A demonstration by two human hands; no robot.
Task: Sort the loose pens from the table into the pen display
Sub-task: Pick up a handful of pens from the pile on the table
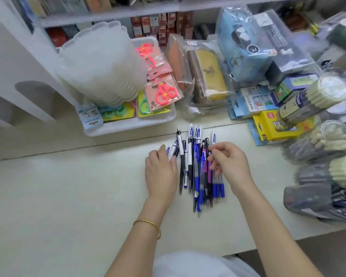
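two hands on one pen pile [196, 170]: left hand [161, 172] lies flat, right hand [230, 164] pinches a pen [209, 176].

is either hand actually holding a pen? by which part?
Right hand seems to pinch one pen on the right side of the pile, just below its clip end, thumb and forefinger. Left hand rests flat on the pile's left edge, holding nothing.

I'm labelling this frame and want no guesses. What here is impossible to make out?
Head view:
1. Number of pens: they overlap, and the left hand covers some.
2. Whether the right hand pinches a pen: its curled fingers hide the contact.
3. Dark holders at right: blurred, cut by the frame edge.
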